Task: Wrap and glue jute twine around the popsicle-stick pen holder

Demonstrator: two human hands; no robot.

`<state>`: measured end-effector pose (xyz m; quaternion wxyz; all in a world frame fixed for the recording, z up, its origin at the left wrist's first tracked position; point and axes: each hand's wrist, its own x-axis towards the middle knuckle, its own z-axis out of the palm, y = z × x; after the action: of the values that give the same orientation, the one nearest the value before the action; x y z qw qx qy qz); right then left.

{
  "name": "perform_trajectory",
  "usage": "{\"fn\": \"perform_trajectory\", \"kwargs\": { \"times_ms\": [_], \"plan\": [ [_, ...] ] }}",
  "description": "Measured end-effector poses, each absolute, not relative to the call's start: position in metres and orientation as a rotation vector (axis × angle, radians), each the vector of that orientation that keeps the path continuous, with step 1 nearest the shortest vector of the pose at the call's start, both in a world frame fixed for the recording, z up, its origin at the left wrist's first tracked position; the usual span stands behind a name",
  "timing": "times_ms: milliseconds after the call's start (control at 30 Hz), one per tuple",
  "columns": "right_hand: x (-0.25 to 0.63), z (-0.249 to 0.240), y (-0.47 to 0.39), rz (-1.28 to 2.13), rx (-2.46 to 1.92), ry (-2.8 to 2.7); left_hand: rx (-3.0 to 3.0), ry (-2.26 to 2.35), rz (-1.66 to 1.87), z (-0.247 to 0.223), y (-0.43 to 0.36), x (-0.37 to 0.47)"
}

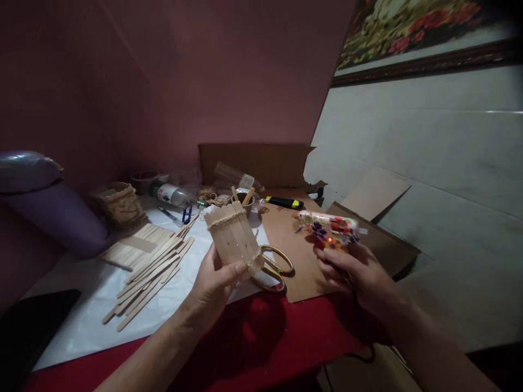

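Observation:
My left hand (218, 277) grips a small cup-like holder made of wooden craft sticks (235, 234), tilted, with twine around its upper and lower ends. To its right, my right hand (347, 267) is wrapped round a flower-patterned hot glue gun (330, 228) with a small red light lit; its nozzle points left toward the holder, apart from it. Gold-handled scissors (278, 267) lie just behind and right of the holder, partly hidden by it. Loose craft sticks (151, 277) are spread on white paper left of my left hand.
Behind stand a stick-covered pot (118, 204), plastic bottles (169, 191), a small cup with sticks (245, 204) and a yellow-black utility knife (285, 202). Brown cardboard (281, 234) lies at right. A purple wrapped object (53, 207) leans at left. A dark cord (363, 356) hangs below my right hand.

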<state>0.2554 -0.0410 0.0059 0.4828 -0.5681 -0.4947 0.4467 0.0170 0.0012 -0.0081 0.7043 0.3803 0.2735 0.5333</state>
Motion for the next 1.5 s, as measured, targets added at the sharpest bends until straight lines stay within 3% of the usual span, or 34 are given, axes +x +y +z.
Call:
{"fn": "perform_trajectory", "kwargs": {
  "times_ms": [133, 400, 1500],
  "plan": [
    [0.235, 0.024, -0.08, 1.334, -1.335, -1.163, 0.869, 0.611, 1.194, -0.01, 0.002, 0.018],
    [0.216, 0.024, -0.083, 1.315, -1.135, -1.478, 0.951, 0.656, 1.223, -0.015, 0.002, 0.02],
    [0.208, 0.019, -0.084, 1.158, -1.162, -1.491, 0.924, 0.67, 1.236, -0.015, 0.001, 0.02]
  ]
}}
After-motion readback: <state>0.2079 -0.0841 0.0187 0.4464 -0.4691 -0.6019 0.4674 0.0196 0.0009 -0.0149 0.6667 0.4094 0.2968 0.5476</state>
